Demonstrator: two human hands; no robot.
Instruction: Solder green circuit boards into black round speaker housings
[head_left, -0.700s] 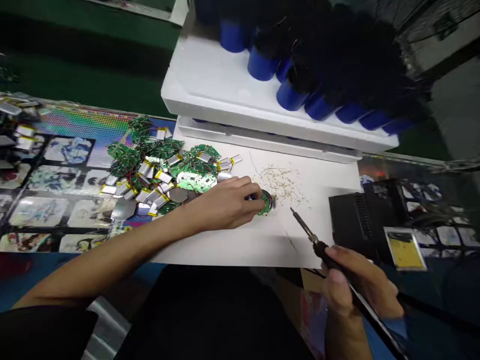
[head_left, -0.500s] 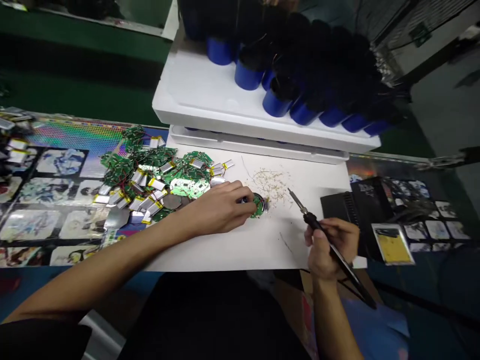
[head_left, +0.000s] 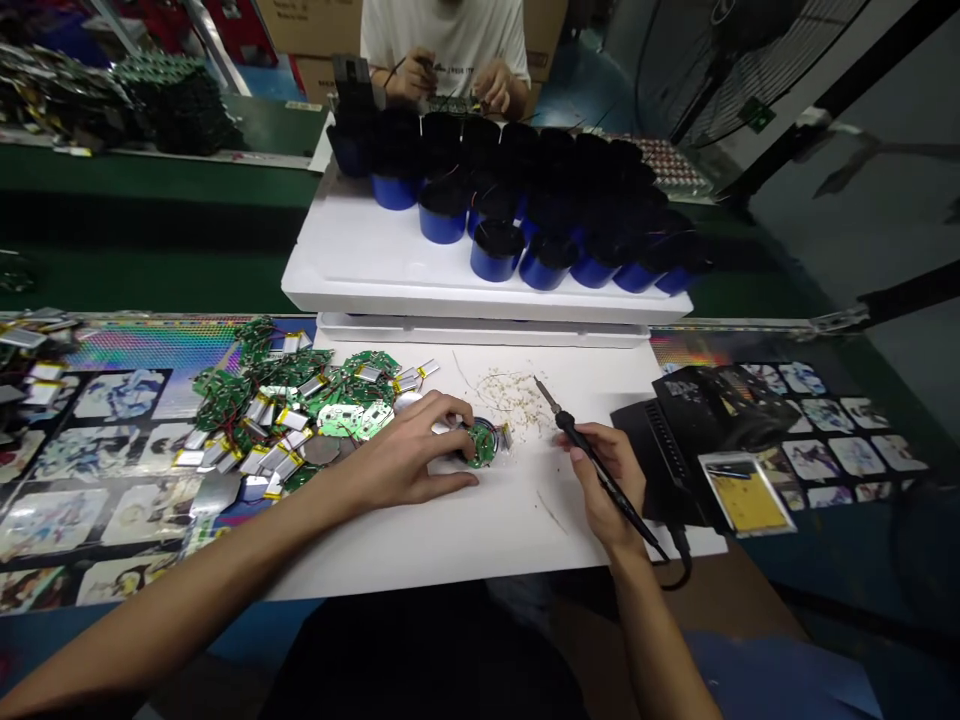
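A round green circuit board [head_left: 482, 445] in a dark ring lies on the white work surface [head_left: 495, 530]. My left hand [head_left: 412, 450] is curled about its left side, fingertips on its edge and thumb stretched below it. Part of the board is hidden under these fingers. My right hand [head_left: 611, 480] grips a soldering iron [head_left: 581, 440] like a pen. Its metal tip points up and left, above scattered solder bits [head_left: 517, 395] and apart from the board. Left of my left hand lies a heap of green circuit boards [head_left: 352, 415] with silver battery cells [head_left: 289, 420] wired to them.
Blue cups with black tops [head_left: 496, 252] stand in rows on a white foam tray [head_left: 360, 270] ahead. A black soldering station [head_left: 660, 450] and a yellow sponge in a tray [head_left: 746, 497] are at right. Across the bench, a person's hands [head_left: 491, 85] work on something.
My view has tilted up, bringing the person opposite into sight. My left thumb has spread away from the fingers. The soldering iron stays in my right hand.
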